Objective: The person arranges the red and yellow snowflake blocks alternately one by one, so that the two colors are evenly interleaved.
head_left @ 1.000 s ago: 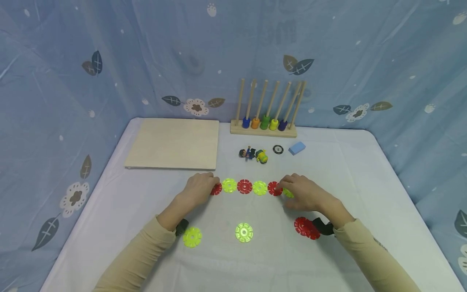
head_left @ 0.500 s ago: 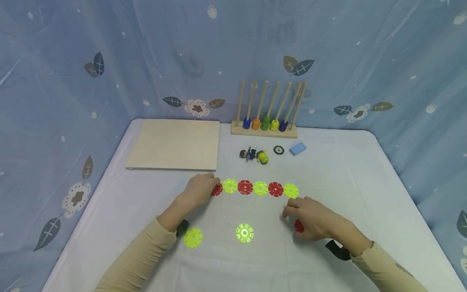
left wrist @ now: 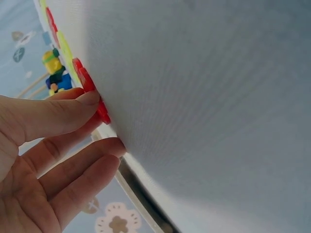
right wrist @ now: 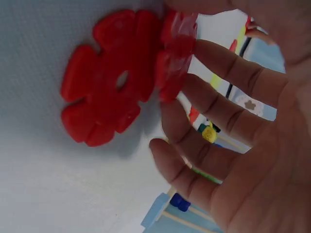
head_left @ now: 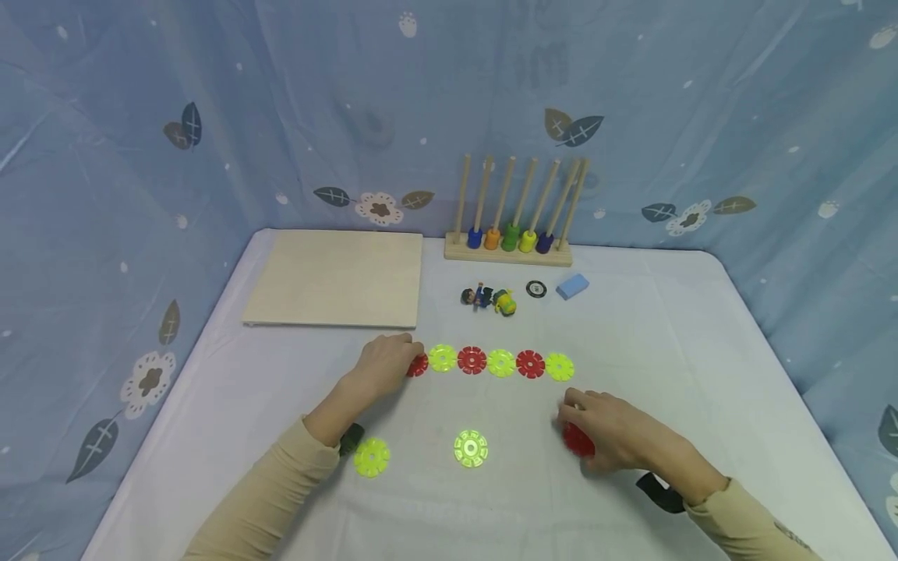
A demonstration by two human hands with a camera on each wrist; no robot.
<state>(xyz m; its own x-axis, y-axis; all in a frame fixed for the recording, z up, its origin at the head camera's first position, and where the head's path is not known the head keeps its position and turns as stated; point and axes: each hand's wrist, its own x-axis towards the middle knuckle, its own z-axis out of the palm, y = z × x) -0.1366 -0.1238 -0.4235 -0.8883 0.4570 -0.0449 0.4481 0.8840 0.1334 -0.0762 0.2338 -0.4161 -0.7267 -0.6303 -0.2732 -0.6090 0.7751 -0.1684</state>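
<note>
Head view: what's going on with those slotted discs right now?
A person's left hand pinches the leftmost red disc in a row of six discs that alternates red and yellow-green. The right hand holds another red disc, tilted, in its fingers, close to a loose red disc on the white cloth; whether those two touch is unclear. More yellow-green discs lie in two spots on the near side of the row.
</note>
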